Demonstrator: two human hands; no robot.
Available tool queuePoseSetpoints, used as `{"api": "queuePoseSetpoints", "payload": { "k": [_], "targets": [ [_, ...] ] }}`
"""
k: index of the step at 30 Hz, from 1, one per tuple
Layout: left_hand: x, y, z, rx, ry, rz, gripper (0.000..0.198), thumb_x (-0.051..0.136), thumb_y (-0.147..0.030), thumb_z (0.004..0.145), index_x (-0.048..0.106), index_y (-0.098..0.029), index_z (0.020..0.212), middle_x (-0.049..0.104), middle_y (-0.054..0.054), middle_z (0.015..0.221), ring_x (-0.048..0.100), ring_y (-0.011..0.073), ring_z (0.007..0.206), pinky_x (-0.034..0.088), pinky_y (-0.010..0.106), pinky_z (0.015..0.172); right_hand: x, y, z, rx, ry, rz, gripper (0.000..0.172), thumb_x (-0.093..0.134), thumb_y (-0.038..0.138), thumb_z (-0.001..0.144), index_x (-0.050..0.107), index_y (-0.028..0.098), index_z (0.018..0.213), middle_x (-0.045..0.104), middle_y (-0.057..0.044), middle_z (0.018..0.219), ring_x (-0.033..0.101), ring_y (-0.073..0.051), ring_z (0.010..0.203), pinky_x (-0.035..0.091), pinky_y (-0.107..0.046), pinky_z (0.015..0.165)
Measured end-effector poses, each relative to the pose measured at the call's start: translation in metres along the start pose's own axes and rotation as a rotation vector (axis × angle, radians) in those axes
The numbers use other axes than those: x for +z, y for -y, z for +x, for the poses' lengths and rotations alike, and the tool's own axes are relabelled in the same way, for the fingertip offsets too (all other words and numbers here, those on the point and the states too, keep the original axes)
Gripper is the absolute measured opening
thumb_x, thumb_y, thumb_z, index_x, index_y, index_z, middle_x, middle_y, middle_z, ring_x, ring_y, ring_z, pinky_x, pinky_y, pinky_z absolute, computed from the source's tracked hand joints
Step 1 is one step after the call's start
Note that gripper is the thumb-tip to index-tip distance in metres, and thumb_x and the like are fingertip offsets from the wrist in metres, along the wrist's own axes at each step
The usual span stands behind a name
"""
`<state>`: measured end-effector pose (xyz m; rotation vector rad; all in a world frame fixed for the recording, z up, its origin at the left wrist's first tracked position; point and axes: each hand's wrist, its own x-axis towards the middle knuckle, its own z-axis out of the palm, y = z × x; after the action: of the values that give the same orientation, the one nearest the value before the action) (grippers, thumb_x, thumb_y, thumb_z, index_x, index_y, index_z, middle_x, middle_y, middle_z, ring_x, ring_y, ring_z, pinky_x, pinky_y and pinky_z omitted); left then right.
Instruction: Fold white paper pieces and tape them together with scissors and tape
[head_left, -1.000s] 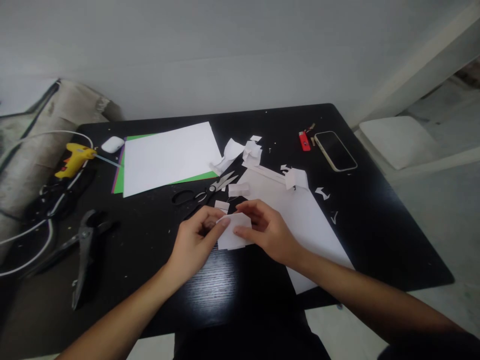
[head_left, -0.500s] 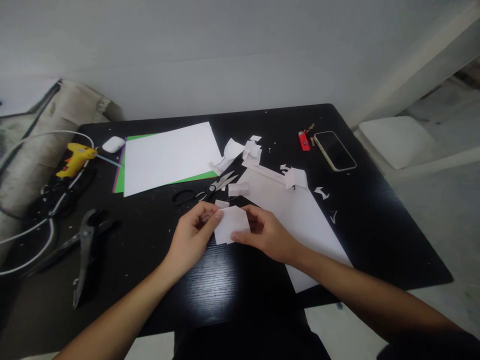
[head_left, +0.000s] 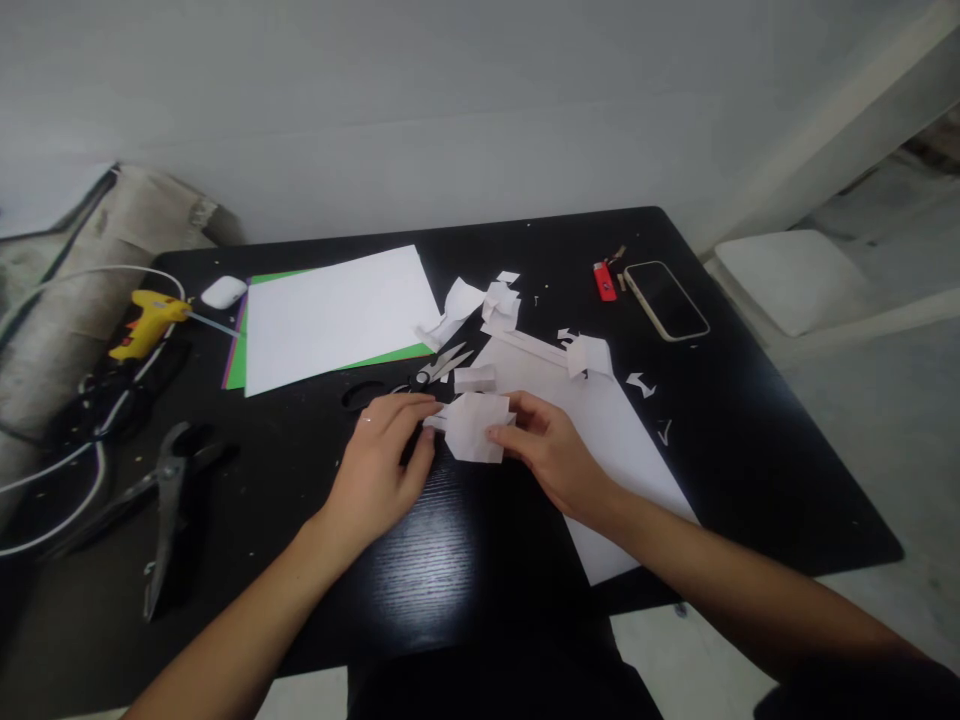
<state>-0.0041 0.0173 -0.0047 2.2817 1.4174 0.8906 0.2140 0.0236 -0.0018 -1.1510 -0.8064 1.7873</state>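
Note:
My right hand (head_left: 559,455) pinches a small white folded paper piece (head_left: 474,430) between thumb and fingers, above the black table. My left hand (head_left: 386,455) is at the left side of that piece, its fingers and thumb closed around a smaller white paper piece (head_left: 436,420); its fingertips partly cover it. Just behind lies a small folded paper strip (head_left: 475,379). Scissors (head_left: 424,378) with black handles lie half open behind my left hand. Under my right wrist is a large white sheet (head_left: 600,450).
White sheets (head_left: 337,310) lie over green paper at the back left. Crumpled scraps (head_left: 499,305) are at the back middle. A yellow glue gun (head_left: 150,322), pliers (head_left: 171,480) and cables are on the left. A red lighter (head_left: 604,281) and phone (head_left: 666,300) lie at right.
The held paper piece has turned and moved slightly right and away from me, with my right hand. My left hand has let go of it and moved to the smaller piece beside it.

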Motion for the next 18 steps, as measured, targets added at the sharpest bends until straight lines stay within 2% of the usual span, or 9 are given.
{"api": "queuePoseSetpoints", "payload": {
  "k": [3,7,13,16,18],
  "targets": [
    [0.0060,0.0051,-0.0017,0.088,0.087,0.172,0.040,0.058,-0.018,0.099,0.062,-0.018,0.138,0.064,0.016,0.145,0.055,0.0354,0.140,0.040,0.060,0.117,-0.0018,-0.0005,0.0018,-0.006,-0.010,0.010,0.024,0.083,0.024,0.074,0.074,0.021,0.096,0.078,-0.002,0.093,0.072,-0.023,0.093,0.056,-0.039,0.089],
    [0.0104,0.0076,-0.0038,0.114,0.160,0.243,0.031,0.058,-0.018,0.100,0.067,-0.018,0.129,0.070,0.015,0.138,0.058,0.0363,0.137,0.035,0.065,0.119,-0.0043,-0.0036,0.0029,0.002,0.003,0.008,0.030,0.089,0.023,0.070,0.074,0.021,0.096,0.077,0.000,0.090,0.072,-0.021,0.087,0.056,-0.037,0.086],
    [0.0062,0.0061,-0.0016,0.101,0.142,0.189,0.016,0.059,-0.017,0.101,0.068,-0.020,0.114,0.077,0.009,0.117,0.065,0.0294,0.119,0.035,0.059,0.116,-0.0049,-0.0025,0.0026,0.052,-0.016,0.027,0.037,0.094,0.023,0.066,0.074,0.021,0.096,0.077,0.000,0.085,0.073,-0.020,0.082,0.057,-0.036,0.082],
    [0.0036,0.0063,-0.0009,0.068,0.166,0.112,0.006,0.060,-0.017,0.100,0.065,-0.020,0.100,0.073,0.007,0.106,0.065,0.0253,0.106,0.043,0.050,0.105,-0.0047,-0.0003,0.0028,0.065,-0.017,0.043,0.036,0.094,0.027,0.067,0.073,0.021,0.096,0.078,0.000,0.086,0.073,-0.021,0.081,0.058,-0.035,0.081],
    [0.0025,0.0071,-0.0010,0.051,0.183,0.048,0.006,0.061,-0.016,0.100,0.063,-0.020,0.096,0.069,0.006,0.103,0.064,0.0236,0.100,0.047,0.042,0.094,-0.0046,0.0000,0.0030,0.068,-0.022,0.042,0.037,0.094,0.028,0.067,0.073,0.020,0.097,0.078,0.000,0.084,0.073,-0.020,0.080,0.058,-0.035,0.079]
  ]
}}
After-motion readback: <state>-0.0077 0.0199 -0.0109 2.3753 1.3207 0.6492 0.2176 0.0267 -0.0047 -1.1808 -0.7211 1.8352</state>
